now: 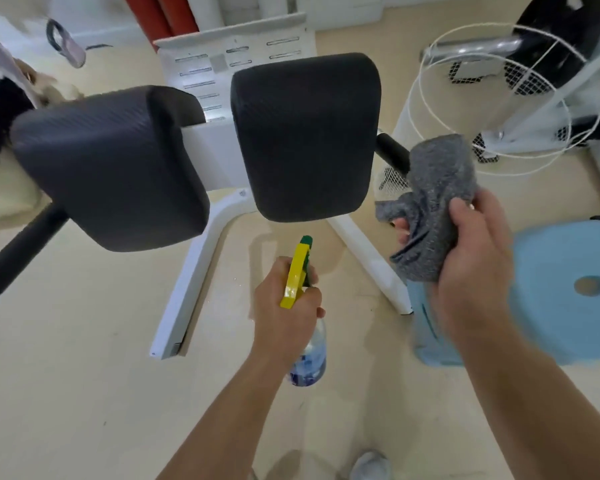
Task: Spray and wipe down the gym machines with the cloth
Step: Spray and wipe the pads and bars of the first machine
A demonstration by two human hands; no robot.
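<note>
Spray bottle: clear, yellow-and-green trigger head, blue label too blurred to read. The left hand is curled round its neck, below the centre black pad.
Grey cloth: bunched, gripped in the right hand just beside that pad.
Blue weight plate: on the floor.

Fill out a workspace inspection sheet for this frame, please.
Surface: beige floor under the machine's white frame.
Job's things: left pad and right pad, both black; spray bottle; grey cloth.
Clutter: blue plastic item and white wire cage at the right.
Hands: left hand grips the spray bottle, nozzle toward the right pad; right hand holds the bunched cloth beside it.
Cables: nothing seen.
Surroundings: red rolls at the back.
</note>
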